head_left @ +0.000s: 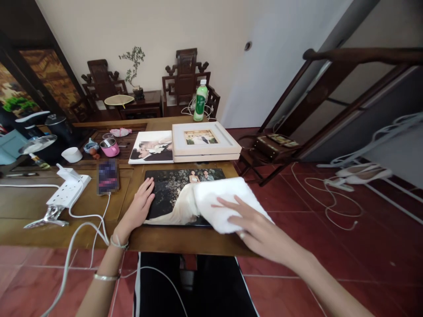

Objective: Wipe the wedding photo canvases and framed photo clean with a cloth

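A dark wedding photo panel (168, 189) lies flat near the table's front edge, showing a couple and a long pale dress. My left hand (142, 202) rests at its left edge, fingers stretched out and touching the rim. Over the panel's right side is a folded white towel (214, 198), which hides that part of the picture and hangs past its edge. My right hand (251, 220) lies on the towel, fingers spread over the top and the thumb by its near edge.
Behind the panel lie a smaller photo panel (152, 154) and stacked white frames (228, 145). A green bottle (200, 101) stands farther back. To the left are a phone (108, 177), a pink cup (110, 149), a power strip (71, 189) and loose white cables. A wooden chair (280, 101) stands right.
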Available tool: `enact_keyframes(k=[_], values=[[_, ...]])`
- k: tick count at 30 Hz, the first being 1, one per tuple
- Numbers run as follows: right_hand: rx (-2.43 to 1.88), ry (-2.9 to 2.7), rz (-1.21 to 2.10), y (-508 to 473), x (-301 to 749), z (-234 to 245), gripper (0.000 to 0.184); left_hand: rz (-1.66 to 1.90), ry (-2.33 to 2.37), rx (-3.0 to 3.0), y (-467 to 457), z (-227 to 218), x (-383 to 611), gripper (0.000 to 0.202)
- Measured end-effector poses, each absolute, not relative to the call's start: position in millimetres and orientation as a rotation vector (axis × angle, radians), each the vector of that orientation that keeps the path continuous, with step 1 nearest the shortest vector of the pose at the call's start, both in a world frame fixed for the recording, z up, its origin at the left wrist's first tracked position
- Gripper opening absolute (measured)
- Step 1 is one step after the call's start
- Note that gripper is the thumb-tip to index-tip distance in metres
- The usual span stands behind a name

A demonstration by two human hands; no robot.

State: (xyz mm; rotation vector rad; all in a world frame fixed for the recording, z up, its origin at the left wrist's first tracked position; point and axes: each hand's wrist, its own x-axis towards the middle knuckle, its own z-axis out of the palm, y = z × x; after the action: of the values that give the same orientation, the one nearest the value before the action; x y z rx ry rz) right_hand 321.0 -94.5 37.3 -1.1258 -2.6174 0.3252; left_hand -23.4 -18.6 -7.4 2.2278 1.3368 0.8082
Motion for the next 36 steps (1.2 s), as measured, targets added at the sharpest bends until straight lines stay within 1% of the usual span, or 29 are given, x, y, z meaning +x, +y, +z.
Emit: enact_keyframes(k=[6, 10, 13, 20, 25, 29, 36], values=[[-1.113, -2.479, 0.255, -4, 325, 19, 0.043, 0.799, 1.348, 2.222, -17, -8, -24, 0.045], [-1.142, -2.441, 0.237, 12, 323, 15, 0.043, 0.8, 1.371, 2.205, -17, -9, -23, 0.045], [-1.126, -2.47, 0.236, -13, 322, 19, 0.041, 0.807, 1.381, 2.194, -18, -9, -22, 0.045], [-1.012, -2.652, 0.327, -122, 329, 30, 0.03, 0.844, 1.374, 2.189, -18, -10, -21, 0.045], [-0.985, -2.68, 0.35, -144, 332, 37, 0.029, 0.828, 1.347, 2.21, -19, -9, -22, 0.046], [-1.042, -2.604, 0.394, -111, 324, 36, 0.032, 0.841, 1.345, 2.212, -19, -8, -22, 0.046], [-1.069, -2.486, 0.281, -12, 319, 18, 0.043, 0.82, 1.351, 2.181, -19, -9, -23, 0.045]])
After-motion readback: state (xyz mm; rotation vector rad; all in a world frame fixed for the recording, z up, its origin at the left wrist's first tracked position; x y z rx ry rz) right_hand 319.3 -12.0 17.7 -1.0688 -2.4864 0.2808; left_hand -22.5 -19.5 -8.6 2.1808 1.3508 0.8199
